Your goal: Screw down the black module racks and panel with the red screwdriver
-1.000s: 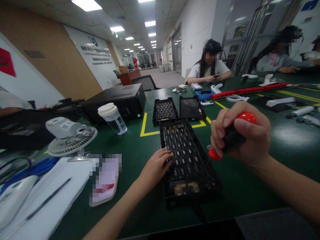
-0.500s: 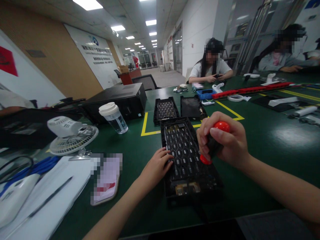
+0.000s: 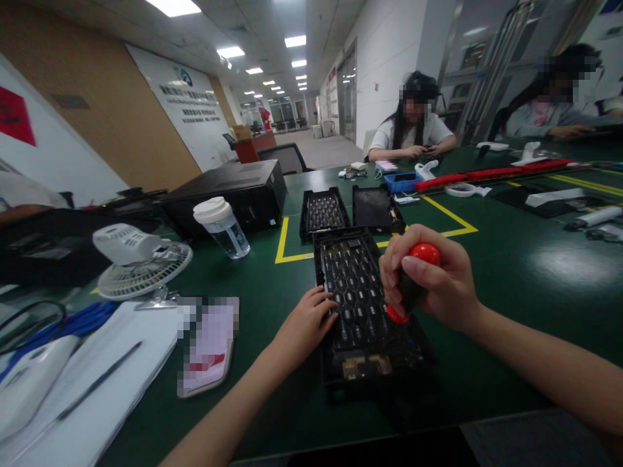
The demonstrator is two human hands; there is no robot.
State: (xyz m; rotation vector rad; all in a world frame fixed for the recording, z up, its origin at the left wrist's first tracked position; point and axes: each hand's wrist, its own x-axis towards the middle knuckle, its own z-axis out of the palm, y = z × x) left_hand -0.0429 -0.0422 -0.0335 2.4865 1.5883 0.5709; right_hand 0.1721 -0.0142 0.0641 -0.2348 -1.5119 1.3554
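Observation:
A black open case [image 3: 357, 305] holding a keypad-like sheet of several dark oval bumps lies on the green table in front of me. My left hand [image 3: 311, 319] rests on its left edge, fingers stretched out and touching the bumps. My right hand [image 3: 438, 279] is wrapped round a red-and-black screwdriver [image 3: 424, 255], its red end standing out above the fist. The screwdriver's lower red collar [image 3: 398, 314] is over the case's right edge. Its shaft and tip cannot be made out. Copper-coloured parts [image 3: 367, 367] show at the near end of the case.
Beyond the case lie another bumpy black tray [image 3: 324, 214] and a flat black half-case [image 3: 372, 209]. To the left are a phone [image 3: 209, 347], papers with a pen [image 3: 97, 383], a white fan [image 3: 143, 263] and a cup [image 3: 221, 227]. A person [image 3: 413, 123] sits across the table.
My right hand and the screwdriver have shifted slightly left, the red top a little lower. My left hand stays on the case, which has hardly moved.

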